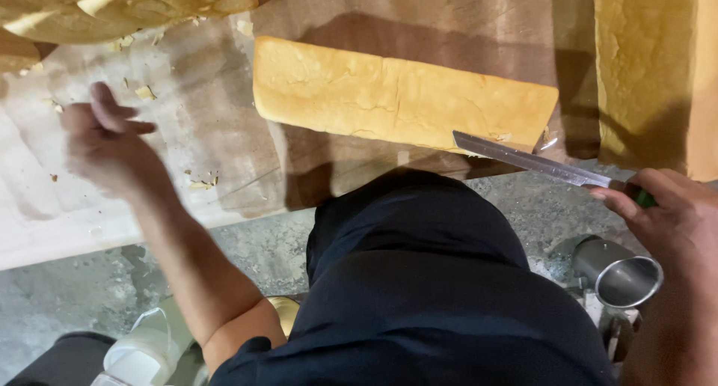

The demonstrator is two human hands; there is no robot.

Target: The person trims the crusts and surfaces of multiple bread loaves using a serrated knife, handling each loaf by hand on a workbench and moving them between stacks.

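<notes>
A long pale-yellow loaf [396, 98] lies on a wooden table [217, 132] covered with clear plastic. My right hand [669, 214] grips the green handle of a long knife [527, 160], whose blade rests against the near edge of the loaf, toward its right end. My left hand [108, 143] hovers over the plastic to the left of the loaf, fingers loosely apart and holding nothing; it looks blurred.
Another large loaf [647, 64] stands at the right edge. Cut crust pieces [127, 8] pile at the top left, with crumbs [200, 182] scattered on the plastic. Below the table are a concrete floor, a metal cup [627, 280] and a plastic bottle [142, 348].
</notes>
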